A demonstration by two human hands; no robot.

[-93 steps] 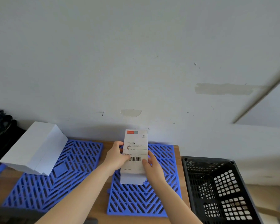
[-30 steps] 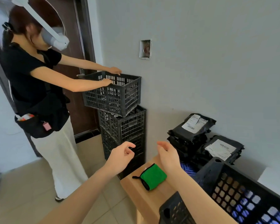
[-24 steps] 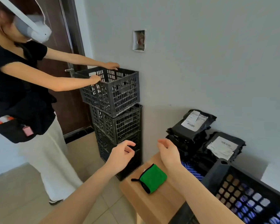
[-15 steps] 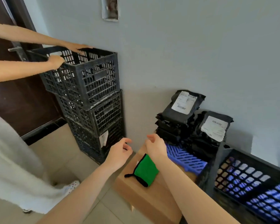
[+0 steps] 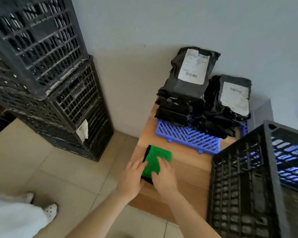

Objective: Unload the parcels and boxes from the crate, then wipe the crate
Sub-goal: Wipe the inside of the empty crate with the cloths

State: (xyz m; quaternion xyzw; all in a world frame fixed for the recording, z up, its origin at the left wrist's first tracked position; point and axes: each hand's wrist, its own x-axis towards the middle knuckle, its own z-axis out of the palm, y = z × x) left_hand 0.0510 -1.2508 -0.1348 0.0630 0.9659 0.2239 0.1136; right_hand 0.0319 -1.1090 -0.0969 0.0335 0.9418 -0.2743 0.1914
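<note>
Both hands lie low on the green cloth [image 5: 157, 156], which rests flat at the left end of the wooden surface [image 5: 187, 172], close to its edge. The left hand [image 5: 132, 176] is at the cloth's left side; its fingers [image 5: 138, 165] are nearly straight and rest along the black border there. Its thumb is at the near black corner, and I cannot tell if it hooks under it. The right hand [image 5: 164, 177] is on top of the cloth, with fingers [image 5: 161, 162] a little spread, almost flat, pressing on the green fabric without curling round it. So the cloth is partly under the right fingers and just beside the left ones.

To the right stands the black crate [image 5: 239, 186], apart from the cloth; blue shows through its holes. Behind the cloth, near the wall, a blue grid mat [image 5: 187, 137] carries two stacks of black parcels [image 5: 184, 93]. The top parcel of each stack has a white label [image 5: 193, 66] with barcodes and small print, too blurred to read.

On the floor at the left is a stack of black crates [image 5: 55, 79] with a white tag [image 5: 83, 130], not readable. White trousers [image 5: 15, 219] and a shoe [image 5: 51, 209] of another person show at the lower left.
</note>
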